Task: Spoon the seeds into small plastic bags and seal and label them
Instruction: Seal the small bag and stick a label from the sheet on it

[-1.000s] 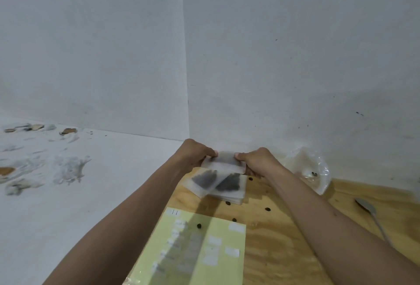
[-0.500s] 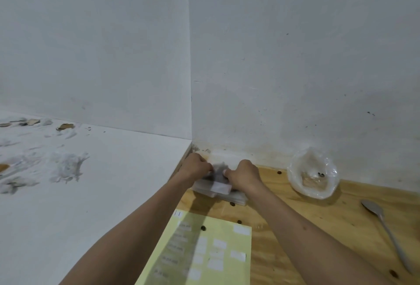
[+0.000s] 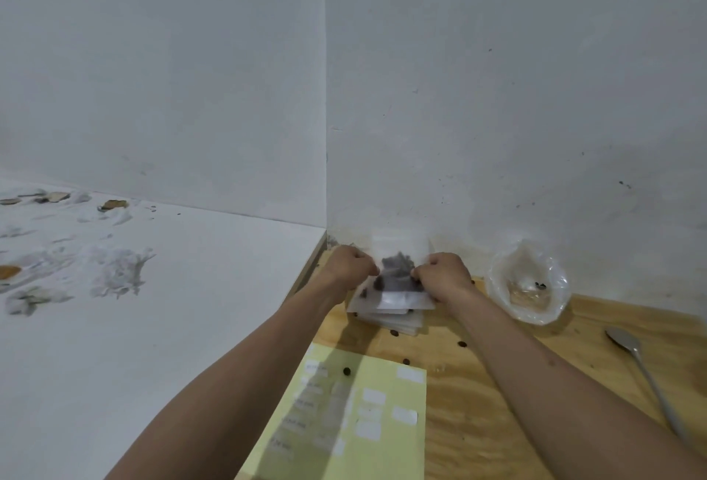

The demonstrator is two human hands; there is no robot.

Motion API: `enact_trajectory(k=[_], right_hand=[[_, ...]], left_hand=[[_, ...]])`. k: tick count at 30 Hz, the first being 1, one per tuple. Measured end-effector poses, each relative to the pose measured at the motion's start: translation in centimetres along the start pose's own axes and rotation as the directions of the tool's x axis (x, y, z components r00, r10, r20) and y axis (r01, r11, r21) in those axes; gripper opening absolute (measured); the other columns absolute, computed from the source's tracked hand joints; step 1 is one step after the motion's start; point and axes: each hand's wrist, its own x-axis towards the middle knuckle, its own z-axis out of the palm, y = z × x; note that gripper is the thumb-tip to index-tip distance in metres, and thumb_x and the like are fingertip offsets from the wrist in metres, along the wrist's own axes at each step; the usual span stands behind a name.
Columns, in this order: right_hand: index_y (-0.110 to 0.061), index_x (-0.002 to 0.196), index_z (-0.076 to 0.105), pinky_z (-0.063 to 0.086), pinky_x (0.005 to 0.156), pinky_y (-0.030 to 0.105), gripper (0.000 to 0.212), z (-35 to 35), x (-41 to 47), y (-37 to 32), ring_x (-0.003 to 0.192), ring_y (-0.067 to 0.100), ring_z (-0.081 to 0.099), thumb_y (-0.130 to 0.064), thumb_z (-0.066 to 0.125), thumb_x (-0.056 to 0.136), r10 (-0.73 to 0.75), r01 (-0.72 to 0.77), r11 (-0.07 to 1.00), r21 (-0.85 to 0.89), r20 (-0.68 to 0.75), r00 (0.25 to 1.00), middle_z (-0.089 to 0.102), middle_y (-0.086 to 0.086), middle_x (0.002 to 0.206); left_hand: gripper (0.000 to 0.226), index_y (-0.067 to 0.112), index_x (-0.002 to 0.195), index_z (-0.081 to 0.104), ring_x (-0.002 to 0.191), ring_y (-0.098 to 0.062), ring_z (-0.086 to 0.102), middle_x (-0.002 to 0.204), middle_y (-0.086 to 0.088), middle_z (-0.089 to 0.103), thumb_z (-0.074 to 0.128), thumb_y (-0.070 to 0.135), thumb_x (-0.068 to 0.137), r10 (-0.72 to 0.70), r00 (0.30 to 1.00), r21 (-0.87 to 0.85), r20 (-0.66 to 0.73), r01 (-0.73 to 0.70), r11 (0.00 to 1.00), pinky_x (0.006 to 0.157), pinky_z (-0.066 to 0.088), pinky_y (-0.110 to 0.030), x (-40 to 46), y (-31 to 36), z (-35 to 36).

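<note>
**Both hands pinching a seed bag against the wall**

Seen from a head-worn camera, looking down at a wooden bench (image 3: 497, 422) set in a white corner. Left hand (image 3: 350, 263) and right hand (image 3: 443, 274) curled into fists at the far edge of the bench, each pinching one side of a small clear plastic bag (image 3: 398, 261) held upright between them, close to the wall. Dark seeds (image 3: 396, 265) bunched inside the bag, blurred. Just below the hands, a stack of flat filled bags (image 3: 390, 313) lying on the bench, the top one carrying a white label (image 3: 401, 297). Several loose dark seeds scattered on the wood near the stack. Nearer the viewer, a pale yellow label sheet (image 3: 382, 441) with a few white stickers on it, one seed resting on its top part. To the right, a crumpled clear plastic bag (image 3: 530, 282) opened like a bowl, a few seeds inside. Further right, a metal spoon (image 3: 627, 341) lying on the bench, well apart from the hands. To the left, a white surface (image 3: 153, 326) with scraps and smudges.
</note>
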Motion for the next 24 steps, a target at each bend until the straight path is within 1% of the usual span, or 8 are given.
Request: enact_trajectory(k=[3,8,10,14,17,19,22,24], right_hand=[[-0.008,0.110,0.068,0.047,0.067,0.028,0.022,-0.2,-0.6,0.4,0.093,0.028,0.064,-0.021,0.065,0.093,-0.048,0.044,0.993,-0.105,-0.036,0.998,0.069,0.011,0.108],[-0.001,0.111,0.068,0.054,0.090,0.042,0.027,-0.5,-1.2,0.4,0.089,0.026,0.063,-0.020,0.070,0.092,-0.067,0.067,0.997,0.040,0.004,0.998,0.065,0.015,0.099],[0.001,0.117,0.066,0.055,0.085,0.044,0.036,-0.3,-1.5,0.1,0.091,0.024,0.063,-0.023,0.072,0.090,-0.097,0.094,0.992,0.088,0.025,0.995,0.064,0.009,0.104],[-0.017,0.125,0.060,0.057,0.079,0.039,0.038,0.3,-3.0,-0.5,0.094,0.024,0.068,-0.026,0.074,0.091,-0.166,0.144,0.971,0.189,0.107,0.980,0.068,0.008,0.112],[-0.012,0.121,0.061,0.058,0.085,0.044,0.034,1.1,-4.2,-0.5,0.081,0.023,0.069,-0.021,0.074,0.091,-0.232,0.185,0.949,0.254,0.170,0.958,0.071,0.010,0.099],[-0.011,0.125,0.060,0.060,0.085,0.042,0.040,2.0,-5.0,-0.2,0.089,0.024,0.071,-0.024,0.076,0.090,-0.232,0.168,0.946,0.278,0.217,0.948,0.070,0.010,0.108],[-0.012,0.126,0.060,0.058,0.072,0.025,0.045,3.5,-6.2,0.1,0.094,0.017,0.065,-0.031,0.076,0.088,-0.278,0.262,0.960,0.095,0.265,0.923,0.059,0.000,0.123],[-0.002,0.113,0.068,0.046,0.051,0.012,0.032,4.4,-7.2,0.1,0.073,0.010,0.060,-0.025,0.074,0.091,-0.298,0.329,0.944,-0.034,0.345,0.890,0.062,0.004,0.108]], left_hand=[[0.005,0.003,0.089,0.069,0.062,-0.017,0.052,0.083,-0.014,0.059,0.065,0.000,0.089,-0.007,1.000,0.010,-0.013,0.007,1.000,0.055,0.044,-0.025,-0.1,0.1,0.7],[0.017,-0.006,0.096,0.066,0.085,-0.028,0.070,0.097,-0.019,0.070,0.070,0.009,0.090,-0.028,1.000,-0.163,-0.012,0.025,0.986,0.069,0.062,-0.031,-0.1,0.5,0.0],[0.022,0.000,0.104,0.066,0.098,-0.033,0.071,0.111,-0.023,0.070,0.073,0.017,0.091,-0.037,0.999,-0.255,-0.017,0.032,0.966,0.083,0.063,-0.045,-0.6,0.5,-0.7],[0.033,0.013,0.106,0.062,0.096,-0.028,0.066,0.105,-0.010,0.067,0.066,0.045,0.096,-0.025,0.994,-0.263,-0.105,-0.003,0.965,0.074,0.058,-0.036,-1.9,0.5,-2.5],[0.029,0.014,0.083,0.069,0.081,-0.027,0.064,0.086,-0.009,0.070,0.071,0.040,0.093,0.024,0.966,-0.359,-0.258,-0.119,0.926,0.072,0.053,-0.035,-2.9,-0.3,-3.6],[0.027,0.017,0.070,0.070,0.074,-0.024,0.062,0.074,-0.005,0.069,0.073,0.033,0.092,0.038,0.941,-0.410,-0.337,-0.183,0.893,0.075,0.051,-0.037,-3.7,-1.1,-4.5],[0.011,0.015,0.090,0.073,0.075,-0.023,0.066,0.076,-0.005,0.071,0.072,0.025,0.094,0.078,0.911,-0.461,-0.406,-0.277,0.843,0.072,0.053,-0.035,-5.2,-1.5,-6.3],[0.014,0.011,0.103,0.069,0.073,-0.020,0.071,0.082,-0.010,0.076,0.069,0.023,0.097,0.081,0.902,-0.498,-0.425,-0.308,0.811,0.066,0.056,-0.029,-6.1,-1.7,-7.3]])
